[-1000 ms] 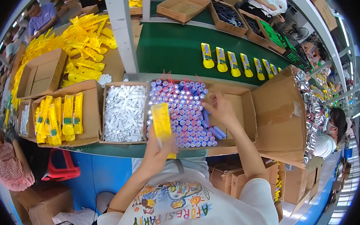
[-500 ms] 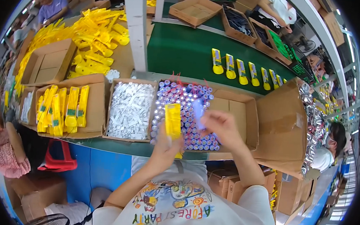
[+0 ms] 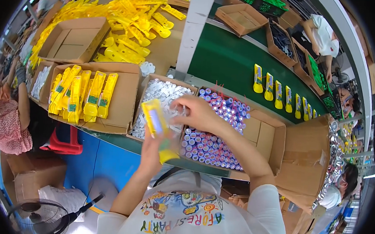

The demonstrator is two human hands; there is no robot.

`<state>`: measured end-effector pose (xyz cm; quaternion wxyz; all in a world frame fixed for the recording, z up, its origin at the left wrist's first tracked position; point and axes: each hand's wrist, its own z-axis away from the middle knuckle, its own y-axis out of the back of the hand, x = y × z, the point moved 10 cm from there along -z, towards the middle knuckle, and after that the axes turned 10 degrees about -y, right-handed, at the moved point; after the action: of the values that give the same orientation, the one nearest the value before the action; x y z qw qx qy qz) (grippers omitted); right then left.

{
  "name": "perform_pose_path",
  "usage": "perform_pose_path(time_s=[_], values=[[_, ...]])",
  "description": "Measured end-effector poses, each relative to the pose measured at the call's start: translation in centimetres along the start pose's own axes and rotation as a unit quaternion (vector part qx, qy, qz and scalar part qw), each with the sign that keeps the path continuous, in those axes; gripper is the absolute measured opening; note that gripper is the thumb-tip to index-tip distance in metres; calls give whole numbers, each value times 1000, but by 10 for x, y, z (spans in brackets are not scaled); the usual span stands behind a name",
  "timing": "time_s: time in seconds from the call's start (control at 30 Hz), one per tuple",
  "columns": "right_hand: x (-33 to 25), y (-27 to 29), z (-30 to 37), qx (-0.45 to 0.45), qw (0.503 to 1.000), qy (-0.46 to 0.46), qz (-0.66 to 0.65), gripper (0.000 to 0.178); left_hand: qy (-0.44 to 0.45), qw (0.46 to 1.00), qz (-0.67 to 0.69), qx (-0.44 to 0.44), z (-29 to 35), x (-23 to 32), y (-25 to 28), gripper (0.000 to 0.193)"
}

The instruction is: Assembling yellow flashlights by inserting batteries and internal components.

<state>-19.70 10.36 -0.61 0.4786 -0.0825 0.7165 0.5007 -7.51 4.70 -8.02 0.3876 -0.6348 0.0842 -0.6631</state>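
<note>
1. The left hand (image 3: 151,153) grips a yellow casing (image 3: 153,117), thumb and fingers closed around its lower part; motion blur softens its outline, and a pale violet shape shows inside it.
2. The right hand (image 3: 198,113) is over a carton of small white pieces (image 3: 161,89), fingers bent toward the casing. Blur hides the fingertips, so whether they pinch anything cannot be told.
3. The right forearm covers part of the neighbouring carton of violet cylindrical cells (image 3: 211,148). People around the rim are cut off or partly hidden.
4. The cartons line a green-edged bench. At left, one carton holds yellow casings with green patches (image 3: 79,97); behind it spreads a heap of loose yellow casings (image 3: 133,19).
5. Beyond a pale metal post (image 3: 195,31), a row of yellow units (image 3: 279,94) lies on a green surface (image 3: 225,61). Below are a blue floor (image 3: 108,155), a red stool (image 3: 65,141) and a fan (image 3: 39,217).
6. Half a second ago, the right hand held a violet cylinder above the cells; now it has moved left. The view has swung left too, bringing more of the fan in.
</note>
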Motion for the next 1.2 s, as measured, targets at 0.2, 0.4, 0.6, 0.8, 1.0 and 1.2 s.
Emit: perform_pose_path(time_s=[0.2,0.4,0.6,0.8,1.0,1.2], values=[[11,-26,-28,49,938,88,331,16,-27,999,-2,31,5,13,17,32],[-15,1,-12,103,967,108,208,16,-10,1000,-2,-19,11,3,3,34],[1,2,3,89,945,-77,-305,10,42,994,-45,-93,16,-12,-15,38],[-4,27,19,146,981,-47,-118,22,-12,986,-91,-136,6,-5,-26,37],[7,27,4,125,971,-53,-198,21,0,977,-114,-180,-5,3,-35,42],[117,146,-9,217,943,-141,-208,16,-134,950,-230,-163,-53,68,-8,43]])
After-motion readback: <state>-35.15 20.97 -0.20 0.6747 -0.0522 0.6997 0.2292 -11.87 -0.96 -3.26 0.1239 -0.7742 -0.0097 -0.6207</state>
